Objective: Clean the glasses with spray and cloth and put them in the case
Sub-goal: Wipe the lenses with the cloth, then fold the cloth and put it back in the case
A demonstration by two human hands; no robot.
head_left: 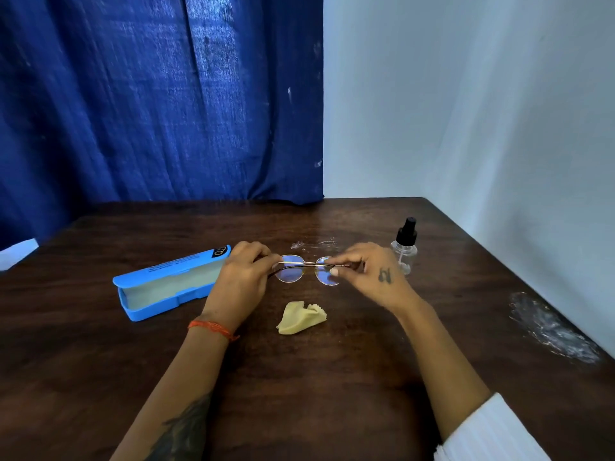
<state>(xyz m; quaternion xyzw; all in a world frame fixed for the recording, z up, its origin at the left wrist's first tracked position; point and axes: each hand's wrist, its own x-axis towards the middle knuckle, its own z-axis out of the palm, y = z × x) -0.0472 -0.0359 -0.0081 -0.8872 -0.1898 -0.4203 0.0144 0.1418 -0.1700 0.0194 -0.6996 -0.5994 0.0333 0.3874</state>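
Observation:
Round gold-framed glasses (293, 271) are held just above the dark wooden table (332, 377), temples folded across the lenses. My left hand (243, 277) pinches the left end of the frame. My right hand (372, 274) pinches the right end, fingertips over the right lens. A crumpled yellow cloth (301, 318) lies on the table just in front of the glasses. The blue case (173, 284) lies open to the left, touching distance from my left hand, its pale lining showing and nothing inside. A small clear spray bottle (405, 247) with a black nozzle stands upright to the right.
A blue curtain (149, 94) hangs behind the table's far edge. A white wall (499, 128) runs along the right edge. A whitish smear (549, 327) marks the table near the right side, and a smaller wet patch (314, 244) lies behind the glasses.

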